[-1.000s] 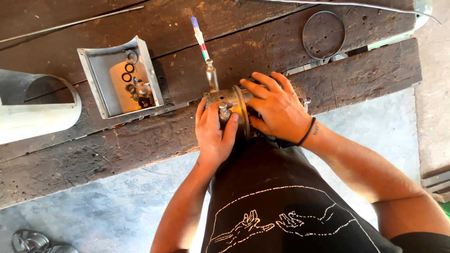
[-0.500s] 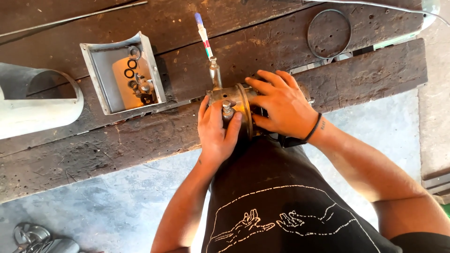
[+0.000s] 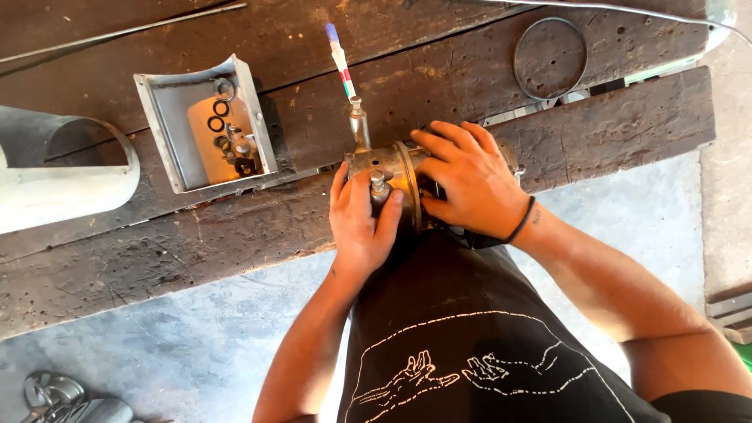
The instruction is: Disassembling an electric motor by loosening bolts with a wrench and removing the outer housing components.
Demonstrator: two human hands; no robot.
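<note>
Far out to the left of the left hand (image 3: 362, 223), a curved grey metal pipe section (image 3: 59, 176) lies on the dark wooden table (image 3: 196, 235). Nearer, up and to the left of that hand, sits a grey metal tray (image 3: 168, 129) holding black rubber rings (image 3: 218, 116) and small metal fittings (image 3: 239, 149).

The left hand is closed around the left end of a round brass metal part (image 3: 392, 168), thumb and fingers pinching a small knob (image 3: 379, 184) on its face. The part rests at the near edge of the table, directly between the two hands. A thin metal stem (image 3: 359, 121) rises from it just above the left hand, and a striped pen (image 3: 340, 59) lies beyond that.

The right hand (image 3: 470, 184) lies flat over the right side of the part, fingers spread and pressing on it, a black band (image 3: 521, 222) at the wrist. Up and to the right of this hand, a thin wire ring (image 3: 551, 57) lies on the table.
</note>
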